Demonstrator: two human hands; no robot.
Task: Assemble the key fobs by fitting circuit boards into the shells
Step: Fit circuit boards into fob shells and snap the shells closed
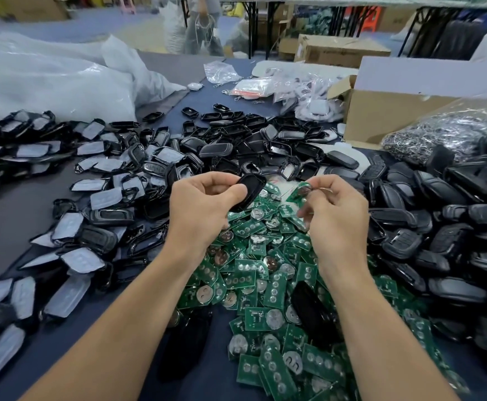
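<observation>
Shell (251, 191): L hand (201, 206) | PCB (300, 193): R hand (338, 215) | bag (468, 111): metal rings (424, 138)

Near the centre, the heap of bright green rectangular circuit boards (265, 273) is dotted with rows of pale silvery pads and shiny silver coin cells (274, 318). The left hand (201, 204) grips a glossy black oval plastic shell (251, 189); the right hand (335, 215) pinches one green board (298, 193). Matte black shells (427, 215) fill the right; black frames (71, 256) on the left carry pale grey-white film. The desk (220, 337) is dark navy. Far right, a plain brown cardboard box (381, 117); far left, milky white plastic bags (48, 82).
</observation>
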